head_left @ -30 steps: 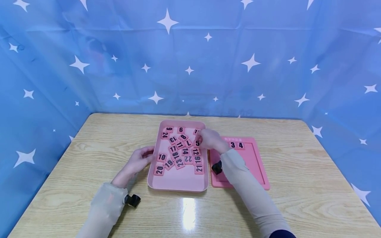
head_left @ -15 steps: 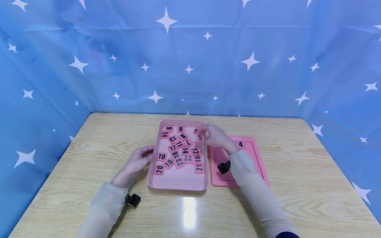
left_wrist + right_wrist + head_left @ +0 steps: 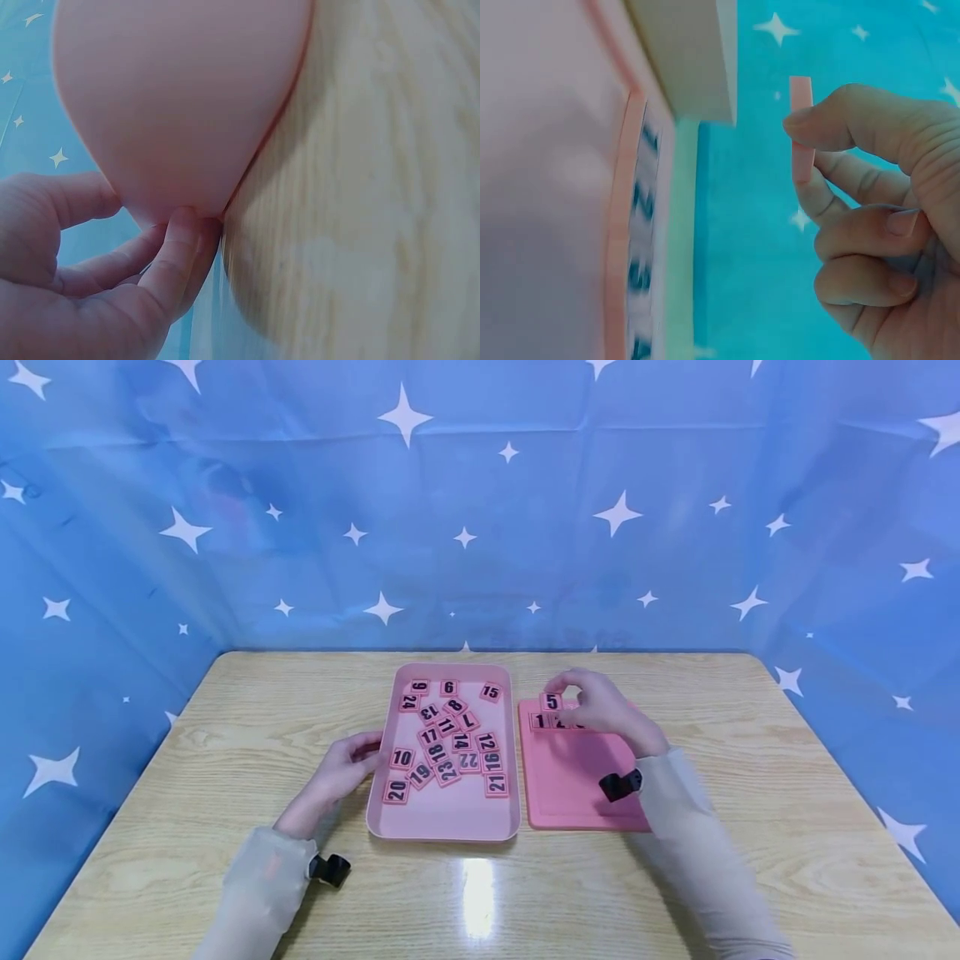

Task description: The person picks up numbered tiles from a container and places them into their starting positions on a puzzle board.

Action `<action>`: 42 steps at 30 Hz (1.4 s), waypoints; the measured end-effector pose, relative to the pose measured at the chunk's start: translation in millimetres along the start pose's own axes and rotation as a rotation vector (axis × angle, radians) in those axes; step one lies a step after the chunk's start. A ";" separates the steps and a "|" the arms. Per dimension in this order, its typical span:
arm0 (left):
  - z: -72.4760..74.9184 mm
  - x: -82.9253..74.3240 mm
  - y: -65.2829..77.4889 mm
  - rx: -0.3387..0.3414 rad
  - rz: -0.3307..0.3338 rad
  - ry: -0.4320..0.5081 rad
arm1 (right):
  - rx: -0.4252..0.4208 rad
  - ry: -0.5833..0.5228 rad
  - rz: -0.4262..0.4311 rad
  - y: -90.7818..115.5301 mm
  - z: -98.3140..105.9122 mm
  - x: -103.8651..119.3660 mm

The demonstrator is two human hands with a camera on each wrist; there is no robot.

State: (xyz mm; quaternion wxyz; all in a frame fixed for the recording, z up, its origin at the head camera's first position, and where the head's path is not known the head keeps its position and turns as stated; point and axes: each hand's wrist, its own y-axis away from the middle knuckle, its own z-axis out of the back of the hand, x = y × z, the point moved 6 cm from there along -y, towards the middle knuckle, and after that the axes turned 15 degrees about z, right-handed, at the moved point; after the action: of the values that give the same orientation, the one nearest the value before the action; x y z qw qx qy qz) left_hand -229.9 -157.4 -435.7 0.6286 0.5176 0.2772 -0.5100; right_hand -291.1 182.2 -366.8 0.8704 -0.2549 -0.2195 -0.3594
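My right hand (image 3: 600, 702) pinches a pink number tile marked 5 (image 3: 551, 702) between thumb and finger, above the top edge of the pink board (image 3: 585, 793). In the right wrist view the tile (image 3: 802, 161) shows edge-on, held off the surface. Along the board's upper side lie tiles 1 (image 3: 539, 721), 2 and 3, partly behind the fingers; the right wrist view also shows a 4. My left hand (image 3: 341, 768) rests against the left wall of the pink tray (image 3: 450, 822). In the left wrist view its fingertips touch the tray's outer wall (image 3: 180, 112).
Inside the tray lie several loose number tiles, turned various ways, among them 15 (image 3: 491, 692), 6 (image 3: 448, 687) and 20 (image 3: 396, 791). Tray and board stand side by side on a wooden table (image 3: 750, 793). A blue starry curtain (image 3: 480, 577) hangs behind.
My right hand has picked tile 5 out of the tray and carried it right, over the board's top edge. My left hand stays at the tray's side.
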 end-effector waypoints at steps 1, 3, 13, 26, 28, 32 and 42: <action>0.1 0.5 -0.1 -0.001 0.001 0.000 | 0.000 0.004 -0.005 4.5 2.8 -3.4; 0.2 1.2 -0.1 -0.001 0.005 0.004 | 0.001 0.015 -0.029 13.7 8.2 -11.1; -0.3 1.5 -0.5 0.005 0.008 0.006 | 0.000 0.085 -0.092 55.3 28.5 -48.1; 0.0 1.9 0.2 0.004 -0.004 0.007 | 0.054 0.139 -0.146 70.9 29.6 -71.1; -0.1 1.8 0.3 0.005 0.000 0.003 | 0.059 0.140 -0.144 71.4 29.6 -72.7; -0.1 0.9 1.1 0.006 0.011 0.000 | 0.067 0.143 -0.141 71.9 29.0 -74.0; -0.4 0.8 0.6 0.002 0.007 -0.003 | 0.099 0.205 -0.140 71.5 27.7 -75.4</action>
State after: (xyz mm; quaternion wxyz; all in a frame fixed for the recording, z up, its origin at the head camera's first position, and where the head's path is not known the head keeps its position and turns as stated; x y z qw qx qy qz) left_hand -229.0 -157.3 -436.4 0.6303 0.5183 0.2740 -0.5090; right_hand -292.5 281.3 -408.5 0.8727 -0.1576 -0.1641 -0.4321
